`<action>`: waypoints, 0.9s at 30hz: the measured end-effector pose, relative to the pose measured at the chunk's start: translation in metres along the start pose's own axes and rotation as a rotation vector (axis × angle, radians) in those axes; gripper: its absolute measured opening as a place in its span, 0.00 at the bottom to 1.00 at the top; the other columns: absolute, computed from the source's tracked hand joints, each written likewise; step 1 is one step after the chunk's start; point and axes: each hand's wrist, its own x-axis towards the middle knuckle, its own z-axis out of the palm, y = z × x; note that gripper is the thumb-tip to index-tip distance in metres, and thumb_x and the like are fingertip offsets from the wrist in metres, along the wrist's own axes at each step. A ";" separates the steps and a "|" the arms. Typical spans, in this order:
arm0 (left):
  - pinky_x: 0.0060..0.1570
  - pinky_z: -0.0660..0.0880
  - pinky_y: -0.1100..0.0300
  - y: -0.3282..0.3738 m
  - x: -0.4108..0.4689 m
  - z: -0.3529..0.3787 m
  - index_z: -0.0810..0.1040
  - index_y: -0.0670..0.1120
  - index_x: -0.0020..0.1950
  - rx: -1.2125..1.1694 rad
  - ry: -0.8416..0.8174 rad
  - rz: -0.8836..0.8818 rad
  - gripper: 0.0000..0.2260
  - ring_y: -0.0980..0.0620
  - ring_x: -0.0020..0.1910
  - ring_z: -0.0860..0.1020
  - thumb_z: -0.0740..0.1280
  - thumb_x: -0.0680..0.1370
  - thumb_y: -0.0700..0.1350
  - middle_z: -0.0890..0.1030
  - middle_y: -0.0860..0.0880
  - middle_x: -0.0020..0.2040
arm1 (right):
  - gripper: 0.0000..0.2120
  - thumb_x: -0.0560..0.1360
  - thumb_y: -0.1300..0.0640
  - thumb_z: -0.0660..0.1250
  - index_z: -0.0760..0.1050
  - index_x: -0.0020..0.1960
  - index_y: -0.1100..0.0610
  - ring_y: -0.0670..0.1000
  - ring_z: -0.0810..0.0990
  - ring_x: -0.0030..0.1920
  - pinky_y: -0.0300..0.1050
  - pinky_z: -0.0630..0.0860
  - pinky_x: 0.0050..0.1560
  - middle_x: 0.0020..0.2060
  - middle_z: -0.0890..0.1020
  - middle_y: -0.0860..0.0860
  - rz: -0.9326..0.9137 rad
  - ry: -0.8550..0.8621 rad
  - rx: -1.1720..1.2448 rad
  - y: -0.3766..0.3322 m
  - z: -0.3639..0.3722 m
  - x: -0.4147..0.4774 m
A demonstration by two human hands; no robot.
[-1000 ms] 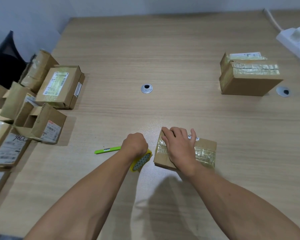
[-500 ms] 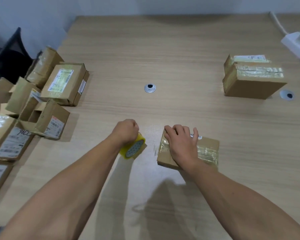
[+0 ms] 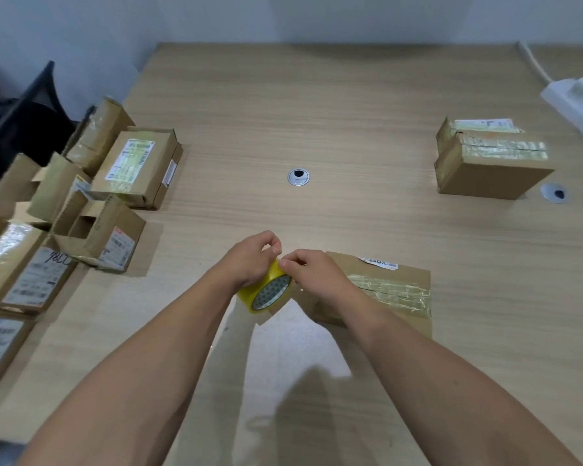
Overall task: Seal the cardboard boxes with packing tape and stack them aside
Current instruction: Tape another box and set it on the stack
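Two taped boxes [image 3: 492, 163] sit together far right; a third taped box [image 3: 394, 287] lies beside my right hand [image 3: 317, 275]. Open-flapped boxes [image 3: 95, 230] at left are unsealed, I judge. Left hand [image 3: 249, 260] grips the yellow tape roll [image 3: 266, 292]; right fingertips [image 3: 284, 263] pinch its edge.

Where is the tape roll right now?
Head view, centre: the tape roll sits in the left hand, right hand pinching its top edge, just left of the near box.
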 end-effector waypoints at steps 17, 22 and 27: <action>0.34 0.76 0.56 -0.028 -0.027 -0.013 0.75 0.51 0.67 -0.432 -0.114 -0.157 0.21 0.49 0.33 0.75 0.53 0.80 0.33 0.77 0.44 0.38 | 0.08 0.80 0.61 0.65 0.75 0.42 0.54 0.49 0.75 0.43 0.36 0.67 0.39 0.39 0.78 0.47 -0.104 0.296 -0.065 -0.012 0.034 -0.013; 0.52 0.78 0.50 -0.049 -0.029 -0.016 0.72 0.52 0.73 -0.119 -0.179 0.060 0.21 0.46 0.59 0.77 0.65 0.81 0.38 0.74 0.47 0.64 | 0.07 0.81 0.60 0.64 0.75 0.44 0.55 0.51 0.75 0.41 0.44 0.70 0.42 0.38 0.78 0.48 -0.202 0.222 -0.094 -0.010 0.032 -0.019; 0.44 0.76 0.49 -0.059 -0.030 -0.010 0.81 0.45 0.52 -0.185 -0.189 0.048 0.14 0.48 0.44 0.79 0.66 0.72 0.52 0.84 0.45 0.47 | 0.07 0.80 0.62 0.64 0.75 0.44 0.55 0.49 0.74 0.40 0.36 0.67 0.39 0.38 0.78 0.49 -0.273 0.231 -0.127 -0.019 0.040 -0.019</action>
